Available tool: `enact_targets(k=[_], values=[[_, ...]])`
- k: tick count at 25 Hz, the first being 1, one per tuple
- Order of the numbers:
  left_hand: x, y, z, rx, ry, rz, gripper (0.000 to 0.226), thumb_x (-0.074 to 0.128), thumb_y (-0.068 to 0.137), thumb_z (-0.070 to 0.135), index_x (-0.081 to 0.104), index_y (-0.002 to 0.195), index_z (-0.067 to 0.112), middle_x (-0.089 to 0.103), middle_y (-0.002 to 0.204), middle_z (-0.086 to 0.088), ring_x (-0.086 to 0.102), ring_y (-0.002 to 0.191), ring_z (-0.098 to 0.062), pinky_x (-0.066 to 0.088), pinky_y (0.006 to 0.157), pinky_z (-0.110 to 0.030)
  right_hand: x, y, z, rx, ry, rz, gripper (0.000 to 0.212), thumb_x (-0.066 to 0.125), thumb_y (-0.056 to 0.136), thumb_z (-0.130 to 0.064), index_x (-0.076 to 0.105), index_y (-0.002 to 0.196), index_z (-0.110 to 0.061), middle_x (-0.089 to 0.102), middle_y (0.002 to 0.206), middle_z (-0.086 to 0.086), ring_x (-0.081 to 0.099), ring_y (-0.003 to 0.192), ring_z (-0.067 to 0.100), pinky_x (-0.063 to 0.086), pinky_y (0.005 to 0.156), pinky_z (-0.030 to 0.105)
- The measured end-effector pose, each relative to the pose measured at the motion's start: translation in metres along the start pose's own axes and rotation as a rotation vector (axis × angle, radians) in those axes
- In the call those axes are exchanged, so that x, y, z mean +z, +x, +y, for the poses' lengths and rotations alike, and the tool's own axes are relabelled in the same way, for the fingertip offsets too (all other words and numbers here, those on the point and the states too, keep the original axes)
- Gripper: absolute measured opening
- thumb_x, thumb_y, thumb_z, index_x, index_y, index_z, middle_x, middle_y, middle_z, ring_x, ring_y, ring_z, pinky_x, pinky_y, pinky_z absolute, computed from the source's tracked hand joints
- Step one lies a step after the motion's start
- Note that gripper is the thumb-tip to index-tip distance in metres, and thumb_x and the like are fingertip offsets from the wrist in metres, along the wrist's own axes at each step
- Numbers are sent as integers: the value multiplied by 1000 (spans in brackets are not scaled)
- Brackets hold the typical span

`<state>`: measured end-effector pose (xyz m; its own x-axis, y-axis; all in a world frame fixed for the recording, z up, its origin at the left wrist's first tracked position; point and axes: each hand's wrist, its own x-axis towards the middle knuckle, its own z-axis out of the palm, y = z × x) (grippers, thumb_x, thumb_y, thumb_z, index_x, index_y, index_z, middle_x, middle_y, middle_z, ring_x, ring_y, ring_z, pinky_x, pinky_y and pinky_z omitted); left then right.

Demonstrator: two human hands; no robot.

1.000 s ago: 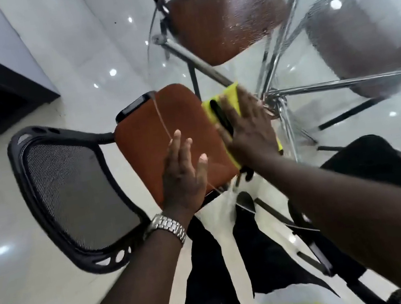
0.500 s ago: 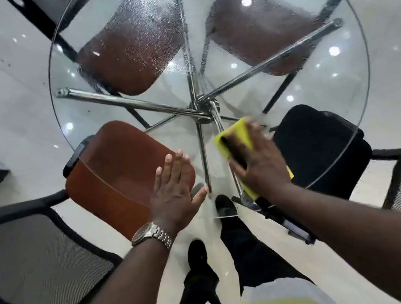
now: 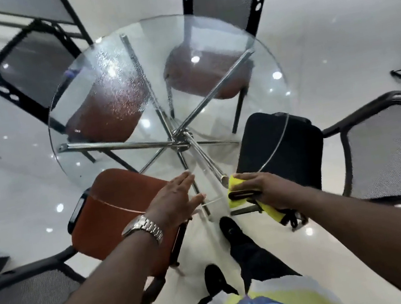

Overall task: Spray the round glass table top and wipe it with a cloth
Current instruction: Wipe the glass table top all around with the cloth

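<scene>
The right hand holds the yellow cloth with bent fingers and lays it on the near edge of the glass counter, at the lower right of the round top. Part of the cloth hangs below the wrist. A thin black piece lies with the cloth under the fingers; I cannot tell what it is.

The left hand is wide and holds nothing. Its fingers are straight and it rests flat on the glass just beside the near rim, in the lower middle of the frame, with a metal watch on the wrist. The two hands are near each other but apart.

Further out, a patch of fine droplets covers the glass at the upper left, well apart from the cloth. The chrome legs meet under the middle of the glass. Chairs stand around, one with an orange seat at the lower left and one with a black seat at the right. No spray bottle is visible.

I judge that the spraying is done and the wiping step is in hand, at the near side only. The next move calls for a long reach: the cloth must travel across the middle to the wet patch with even pressure, while the flat left hand gives support without leaning too heavily on the rim.
</scene>
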<state>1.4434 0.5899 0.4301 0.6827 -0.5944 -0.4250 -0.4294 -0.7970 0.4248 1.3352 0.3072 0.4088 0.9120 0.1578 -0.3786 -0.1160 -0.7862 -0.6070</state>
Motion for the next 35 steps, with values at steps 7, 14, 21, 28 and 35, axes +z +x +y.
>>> enact_targets(k=[7,14,21,28,35], values=[[-97,-4,146,332,140,164,59,47,96,70,54,142,33,60,144,3,60,127,-20,53,102,-45,-136,-123,-14,135,271,510,61,73,101,-10,62,139,-56,67,142,-19,64,132,10,48,118,35],[-136,28,377,586,265,284,73,37,87,88,63,130,35,70,126,7,69,112,-18,57,94,-42,-256,-302,70,239,439,1006,48,77,99,-25,63,142,-42,74,127,-18,69,115,4,51,104,29],[-80,37,625,743,313,305,64,42,93,78,55,140,37,60,141,11,58,128,-14,51,103,-41,-329,-528,171,318,393,1177,48,75,101,-16,60,144,-29,69,120,-16,67,98,-11,41,81,-5],[-34,87,758,807,304,305,64,46,95,73,53,144,33,57,148,3,58,130,-18,52,103,-43,-384,-595,274,413,376,1218,54,70,104,-15,52,155,-16,56,124,-17,56,126,8,38,92,4],[-18,242,833,809,191,317,68,43,93,78,53,143,34,56,149,6,53,136,-15,51,105,-44,-487,-548,394,465,337,1135,52,71,104,-20,55,154,-22,63,128,-12,62,127,14,46,111,25]])
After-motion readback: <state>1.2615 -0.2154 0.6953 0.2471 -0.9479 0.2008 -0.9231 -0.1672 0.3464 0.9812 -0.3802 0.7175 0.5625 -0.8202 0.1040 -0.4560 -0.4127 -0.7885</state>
